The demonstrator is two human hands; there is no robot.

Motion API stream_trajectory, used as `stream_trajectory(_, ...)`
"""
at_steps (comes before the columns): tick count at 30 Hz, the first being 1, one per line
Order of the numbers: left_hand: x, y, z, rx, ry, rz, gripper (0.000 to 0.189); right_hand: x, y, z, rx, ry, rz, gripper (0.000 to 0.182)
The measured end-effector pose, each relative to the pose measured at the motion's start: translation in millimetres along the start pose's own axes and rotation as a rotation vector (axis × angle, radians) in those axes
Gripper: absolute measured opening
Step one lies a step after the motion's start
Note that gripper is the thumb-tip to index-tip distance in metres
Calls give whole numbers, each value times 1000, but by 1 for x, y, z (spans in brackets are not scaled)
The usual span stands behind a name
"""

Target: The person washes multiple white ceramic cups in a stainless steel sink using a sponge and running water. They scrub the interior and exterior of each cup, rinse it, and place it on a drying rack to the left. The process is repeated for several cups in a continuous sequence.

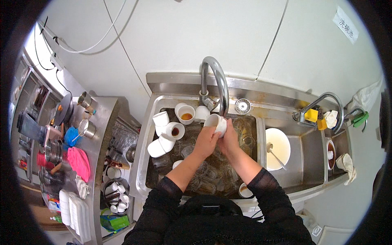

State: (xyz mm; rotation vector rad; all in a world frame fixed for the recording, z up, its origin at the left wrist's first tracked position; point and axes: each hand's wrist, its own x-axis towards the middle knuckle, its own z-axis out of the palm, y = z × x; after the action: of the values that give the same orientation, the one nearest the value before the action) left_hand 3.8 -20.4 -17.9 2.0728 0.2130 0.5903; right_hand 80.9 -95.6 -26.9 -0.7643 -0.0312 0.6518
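Both my hands hold one white cup (218, 124) below the spout of a chrome faucet (220, 82), over the left basin of a stainless steel sink (144, 165). My left hand (205, 139) grips the cup's left side, and my right hand (229, 137) wraps its right side and base. The cup tilts, its mouth facing up and left. To the left of my hands lie several white cups, one with amber liquid (186, 114) and one with dark liquid (175, 131). Clear glasses (208, 180) lie in a jumble beneath my forearms; whether water is running I cannot tell.
A white bowl (277, 150) with a metal spoon (277, 156) sits in the right basin. A strainer (243, 106) rests on the back ledge. Yellow sponges (311, 115) lie by the second faucet (332, 99). At left, a steel counter (104, 122) holds pots and a pink cloth (78, 163).
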Motion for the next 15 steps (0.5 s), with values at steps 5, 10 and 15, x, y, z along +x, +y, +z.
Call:
stream_trajectory(5,6,15,-11,253,-50,279,11,-15,-2,1,-176,-96,-117,44)
stream_trajectory(10,9,20,-19,374,-126,411,6,-20,-13,-6,-351,-157,-44,48)
stream_trajectory(15,10,11,-23,454,-208,442,12,-21,-27,-7,-481,-189,125,57)
